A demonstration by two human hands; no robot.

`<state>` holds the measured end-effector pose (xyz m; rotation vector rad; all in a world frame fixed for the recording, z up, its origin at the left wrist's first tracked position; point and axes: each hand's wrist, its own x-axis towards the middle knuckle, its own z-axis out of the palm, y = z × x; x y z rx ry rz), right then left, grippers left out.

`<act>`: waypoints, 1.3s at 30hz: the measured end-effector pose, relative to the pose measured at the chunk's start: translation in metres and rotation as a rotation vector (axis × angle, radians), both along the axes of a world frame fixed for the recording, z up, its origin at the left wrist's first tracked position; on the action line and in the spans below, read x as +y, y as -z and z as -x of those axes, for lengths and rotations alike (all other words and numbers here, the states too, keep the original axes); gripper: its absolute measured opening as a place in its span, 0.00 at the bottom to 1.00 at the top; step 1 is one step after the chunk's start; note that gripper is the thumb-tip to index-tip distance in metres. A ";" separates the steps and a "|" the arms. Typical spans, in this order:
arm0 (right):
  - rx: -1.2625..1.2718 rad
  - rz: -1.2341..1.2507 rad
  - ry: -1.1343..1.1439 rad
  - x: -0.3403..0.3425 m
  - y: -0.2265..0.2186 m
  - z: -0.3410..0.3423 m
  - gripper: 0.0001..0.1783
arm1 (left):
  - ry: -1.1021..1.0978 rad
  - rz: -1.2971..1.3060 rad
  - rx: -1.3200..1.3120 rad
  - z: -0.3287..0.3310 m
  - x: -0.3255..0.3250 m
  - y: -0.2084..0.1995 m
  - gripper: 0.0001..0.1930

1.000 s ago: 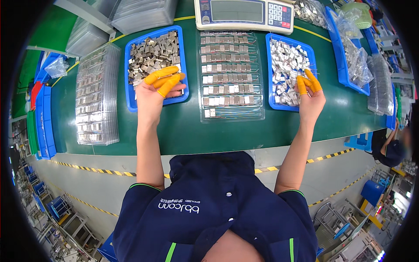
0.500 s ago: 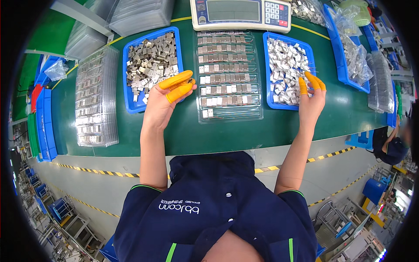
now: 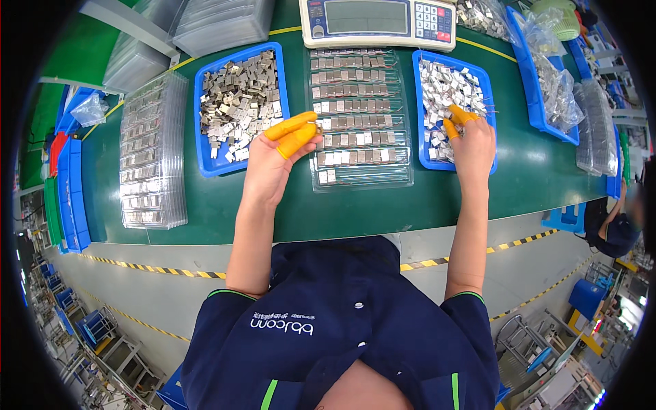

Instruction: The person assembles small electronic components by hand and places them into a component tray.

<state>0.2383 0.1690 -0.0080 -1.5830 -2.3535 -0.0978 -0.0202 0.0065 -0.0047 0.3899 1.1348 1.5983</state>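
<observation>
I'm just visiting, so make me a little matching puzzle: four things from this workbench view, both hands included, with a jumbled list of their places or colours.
Column one
1. Left hand
2. Right hand
3. Scale with a keypad
4. Finger covers

Column two
A. Just beyond the middle clear tray
B. Yellow
C. At that tray's left edge
D. Over the white parts in the right blue bin

Right pairs: 1-C, 2-D, 3-A, 4-B

Bright indoor light, fisheye-bent edges, black corners
</observation>
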 end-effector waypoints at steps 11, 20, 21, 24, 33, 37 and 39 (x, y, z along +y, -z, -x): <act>0.082 -0.145 -0.114 0.007 0.012 -0.010 0.04 | -0.004 0.010 0.071 -0.015 -0.003 -0.006 0.15; 0.024 -0.099 -0.020 0.009 0.019 -0.021 0.07 | 0.023 0.028 0.075 -0.024 0.000 -0.003 0.14; 0.024 -0.099 -0.020 0.007 0.014 -0.019 0.07 | 0.027 0.032 0.075 -0.025 0.000 -0.002 0.14; 0.080 0.030 -0.033 0.003 -0.002 -0.013 0.06 | 0.030 0.035 0.071 -0.027 0.000 -0.003 0.14; 0.381 -0.250 0.011 -0.023 -0.022 0.005 0.10 | 0.011 0.031 0.075 -0.049 0.003 -0.009 0.14; 0.967 0.518 -0.223 -0.065 -0.033 0.040 0.10 | 0.021 0.032 0.072 -0.057 0.006 -0.013 0.13; 0.830 0.461 -0.337 -0.073 -0.035 0.045 0.10 | 0.029 0.025 0.082 -0.057 0.005 -0.013 0.13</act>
